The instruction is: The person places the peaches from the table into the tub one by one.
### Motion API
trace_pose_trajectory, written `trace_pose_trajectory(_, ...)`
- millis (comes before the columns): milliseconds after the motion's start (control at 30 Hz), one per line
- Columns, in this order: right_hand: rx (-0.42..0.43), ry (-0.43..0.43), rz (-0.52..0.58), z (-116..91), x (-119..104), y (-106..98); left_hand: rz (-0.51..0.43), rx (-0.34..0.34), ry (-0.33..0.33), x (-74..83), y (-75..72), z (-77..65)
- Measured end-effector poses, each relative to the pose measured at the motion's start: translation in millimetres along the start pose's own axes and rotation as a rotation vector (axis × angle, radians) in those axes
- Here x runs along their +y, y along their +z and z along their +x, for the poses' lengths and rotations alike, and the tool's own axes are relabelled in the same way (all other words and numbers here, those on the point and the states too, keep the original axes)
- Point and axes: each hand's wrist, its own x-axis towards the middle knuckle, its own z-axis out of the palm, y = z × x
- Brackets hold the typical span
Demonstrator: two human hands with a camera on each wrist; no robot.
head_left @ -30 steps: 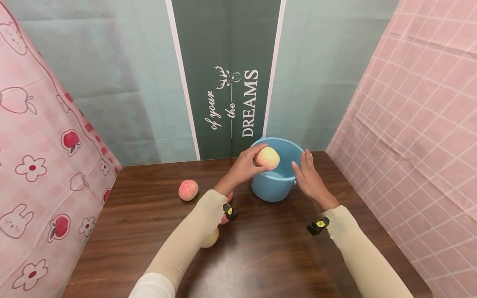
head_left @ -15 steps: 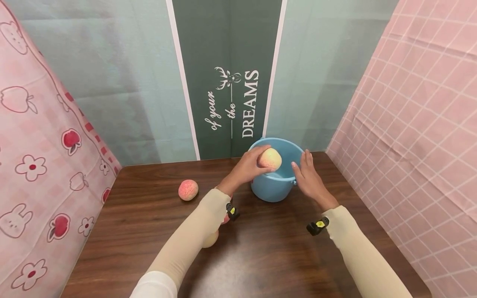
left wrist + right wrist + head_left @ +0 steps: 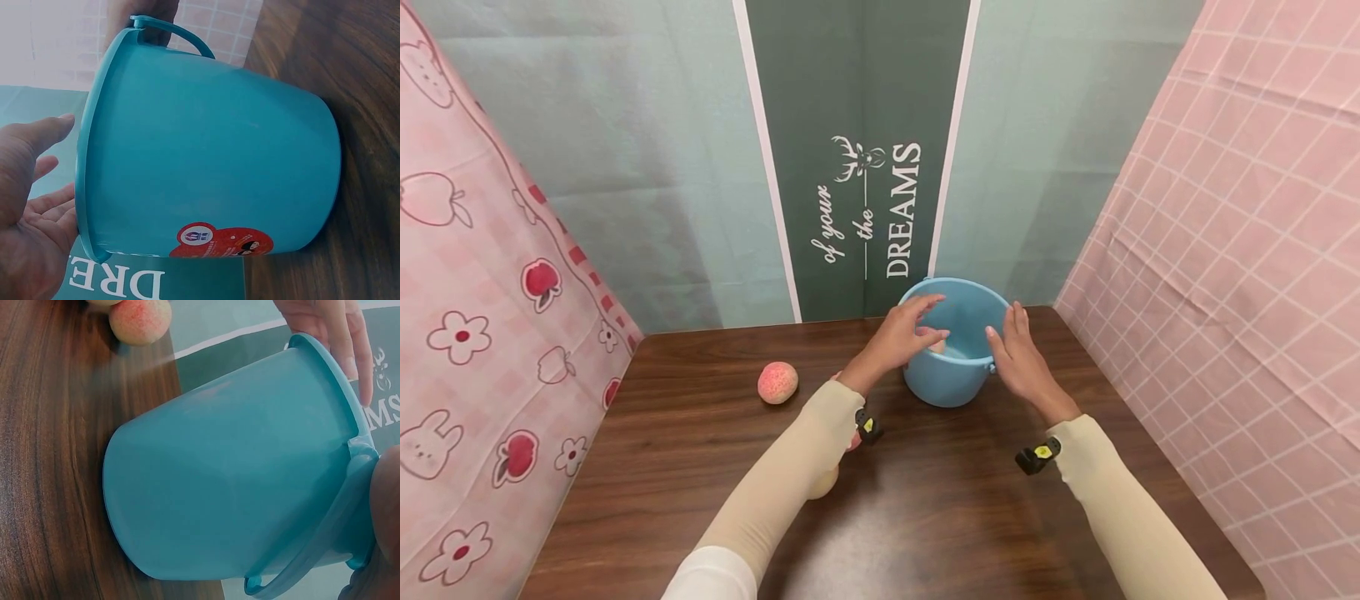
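A light blue bucket (image 3: pixel 947 385) stands upright at the back of the wooden table. My left hand (image 3: pixel 898 335) is over its left rim, fingers spread and holding nothing. Just inside the bucket, under that hand, a bit of a pale peach (image 3: pixel 938 345) shows. My right hand (image 3: pixel 1024 360) rests against the right rim with straight fingers. In the left wrist view the bucket (image 3: pixel 206 137) bears a red sticker (image 3: pixel 222 240). One pink peach (image 3: pixel 777 382) lies on the table at the left; beneath my left forearm, a red peach (image 3: pixel 854 440) and a yellowish peach (image 3: pixel 824 483) are partly hidden.
A dark wooden table (image 3: pixel 940 517) carries everything. Printed pink cloth (image 3: pixel 497 350) hangs at the left, a green cloth with lettering (image 3: pixel 865 100) behind, and a pink checked cloth (image 3: pixel 1247 250) at the right. The bucket's handle (image 3: pixel 312 550) hangs on the right side.
My left hand moved slightly right over the bucket, then let go of the peach it held, which is now down inside. The right hand has stayed at the rim.
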Motion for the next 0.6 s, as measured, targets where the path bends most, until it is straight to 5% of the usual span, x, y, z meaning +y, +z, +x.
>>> trace_pose_trajectory(600,-0.025,0.001,0.008,17,-8,-7,-0.067,0.023,-0.020,-2.8,-15.7,8.4)
